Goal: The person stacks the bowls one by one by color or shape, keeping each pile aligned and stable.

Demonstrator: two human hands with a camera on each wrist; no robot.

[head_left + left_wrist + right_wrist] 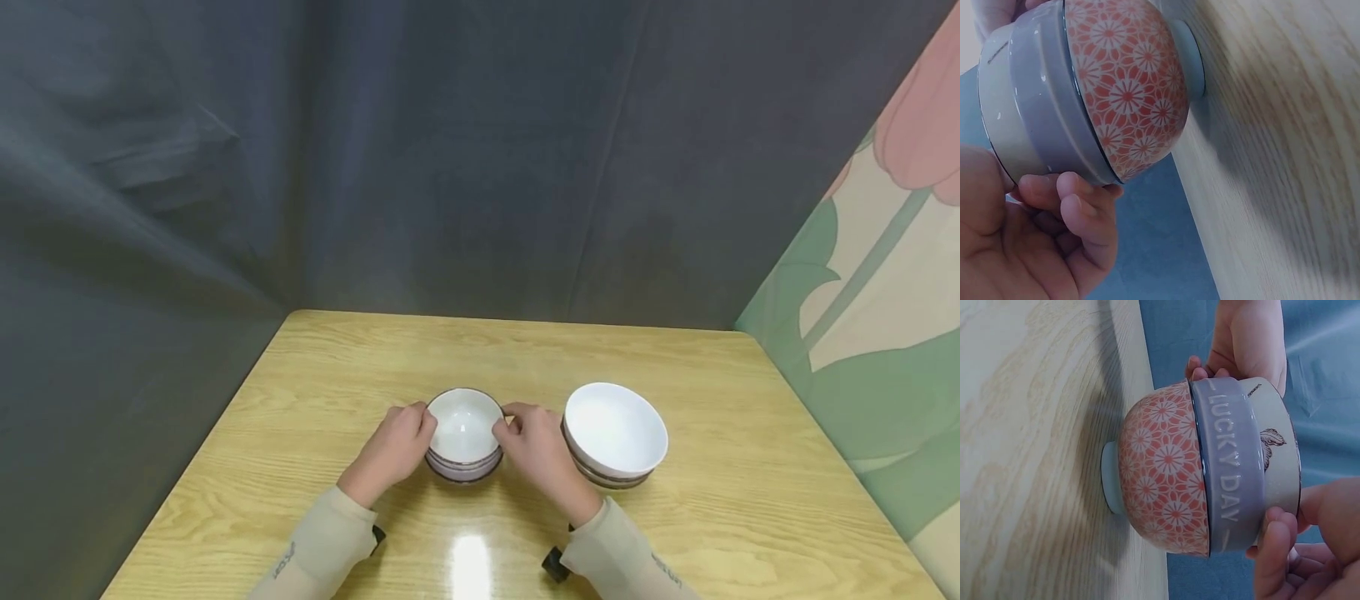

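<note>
A nested stack of three small bowls stands on the wooden table in front of me. On top is a cream bowl [463,421] with a dark rim and a brown leaf print. A lavender bowl [1232,462] with raised "LUCKY DAY" lettering comes below it, and a red flower-patterned bowl [1163,465] forms the base, its pale foot close to the tabletop. My left hand [396,440] pinches the cream bowl's left edge, thumb at the rim and fingertips against the outside. Across from it, my right hand [542,446] grips the right edge likewise.
Just right of my right hand stands another stack, with a large white bowl [615,427] on top and brownish rims [617,481] showing beneath. Dark cloth [480,167] hangs behind the wooden table [360,358]. A flower-painted panel [862,333] borders the right side.
</note>
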